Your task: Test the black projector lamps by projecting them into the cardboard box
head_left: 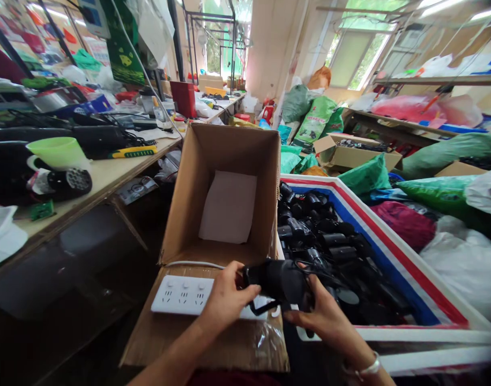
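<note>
Hands close around a black device, the left hand gripping its left end from above and the right hand curled against its right side. Neither hand is spread wide. A thin dark cord loops out below the device, and a pale bracelet circles the right wrist.

Directly below the left hand, a white power strip lies on the near flap of an open cardboard box, its far end passing under the device. A white sheet lies on the bottom of the box.

Right of the box, and just beyond the right hand, a white tray with red and blue stripes holds a heap of similar black devices.

Farther right are green sacks, a pink bundle, and a smaller cardboard box.

Left of the open box, a long workbench carries a green funnel, a yellow-handled screwdriver, black cables, and a finned black cylinder. A red box stands farther along the bench.
</note>
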Motion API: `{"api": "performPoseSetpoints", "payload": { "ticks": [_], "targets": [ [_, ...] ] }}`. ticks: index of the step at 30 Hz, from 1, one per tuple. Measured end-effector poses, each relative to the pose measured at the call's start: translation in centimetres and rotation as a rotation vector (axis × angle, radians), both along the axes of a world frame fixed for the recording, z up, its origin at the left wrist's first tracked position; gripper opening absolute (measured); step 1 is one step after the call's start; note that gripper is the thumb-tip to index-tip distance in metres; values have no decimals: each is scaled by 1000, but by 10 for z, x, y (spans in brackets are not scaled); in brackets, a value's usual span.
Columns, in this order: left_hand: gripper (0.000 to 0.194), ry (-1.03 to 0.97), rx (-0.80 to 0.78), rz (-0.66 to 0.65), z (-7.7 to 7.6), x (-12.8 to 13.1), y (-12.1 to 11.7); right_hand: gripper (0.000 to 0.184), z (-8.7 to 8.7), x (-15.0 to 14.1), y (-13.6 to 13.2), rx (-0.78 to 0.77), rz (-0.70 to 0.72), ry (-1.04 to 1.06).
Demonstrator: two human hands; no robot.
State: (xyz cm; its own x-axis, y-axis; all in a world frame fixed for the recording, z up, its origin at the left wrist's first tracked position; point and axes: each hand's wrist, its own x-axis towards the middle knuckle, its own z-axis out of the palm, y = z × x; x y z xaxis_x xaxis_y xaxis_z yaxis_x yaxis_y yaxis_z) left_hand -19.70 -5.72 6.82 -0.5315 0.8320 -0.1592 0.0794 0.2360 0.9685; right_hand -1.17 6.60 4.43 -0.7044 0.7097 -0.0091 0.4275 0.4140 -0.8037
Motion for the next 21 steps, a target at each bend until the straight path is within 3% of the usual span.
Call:
{"api": "performPoseSetpoints", "payload": {
  "ticks": [3,7,12,14,17,21],
  "targets": [
    [28,-244,59,105,8,-28,-4,21,-14,27,18,-80,102,-146],
    [39,-399,176,263,23,-58,-14,36,-47,49,26,135,102,-353],
    [43,-478,249,354,28,-72,-25,28,-76,45,32,224,-83,-363],
    [44,-512,266,371,26,-75,-30,28,-75,37,36,216,-144,-336],
    [44,-547,293,409,23,-81,-37,35,-60,20,32,150,-157,-266],
    [44,-544,290,425,20,-82,-42,38,-38,-14,4,-138,-28,36]
  ]
}}
